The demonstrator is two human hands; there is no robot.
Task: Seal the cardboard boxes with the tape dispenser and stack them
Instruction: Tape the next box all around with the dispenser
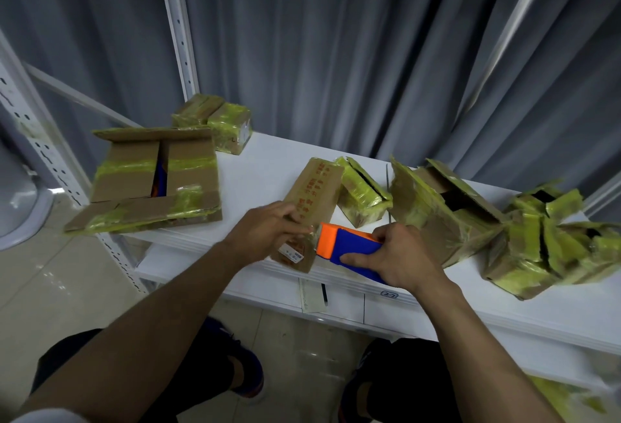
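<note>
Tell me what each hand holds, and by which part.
The left hand grips the narrow cardboard box near its lower, labelled end. The right hand grips the tape dispenser by its blue body, orange end toward the box.

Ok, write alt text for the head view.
A left hand holds a narrow cardboard box on a white shelf while the right hand grips a blue and orange tape dispenser at its near end. Other boxes patched with yellow-green tape lie around them, before a grey curtain.
</note>
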